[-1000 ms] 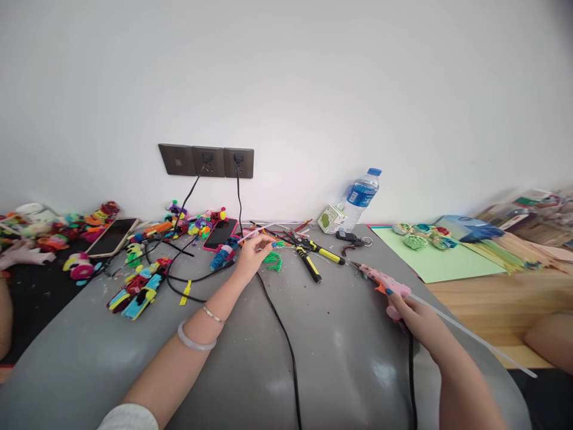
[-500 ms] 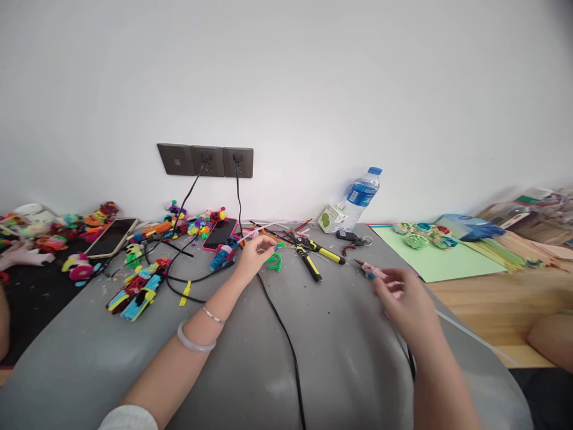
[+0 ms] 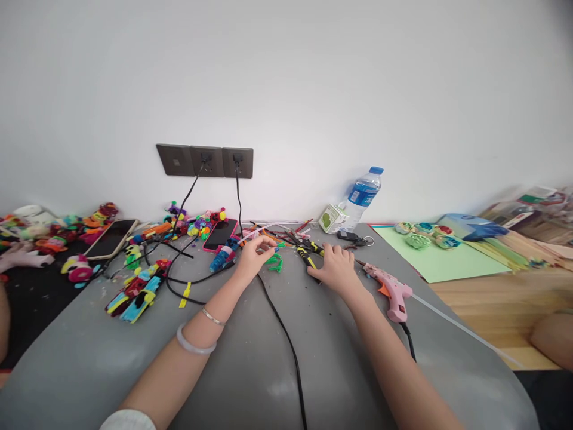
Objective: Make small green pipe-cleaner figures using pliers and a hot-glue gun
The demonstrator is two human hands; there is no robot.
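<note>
My left hand is closed in a pinch at a bent green pipe cleaner; its fingertips hide part of the piece. Over the yellow-and-black pliers lies my right hand. The thumb reaches one handle and the spread fingers cover most of the other. Right of that hand, a pink glue gun rests on the grey table, a long glue stick coming out of its back. Loose pipe cleaners lie behind the pliers.
Black cables cross the table from the wall sockets. Pipe-cleaner figures and two phones are on the left. A water bottle, small box and car key stand or lie behind; green paper is right.
My right hand has let go of the glue gun, now lying on the table, and moved left onto the pliers. The left hand has stayed in place.
</note>
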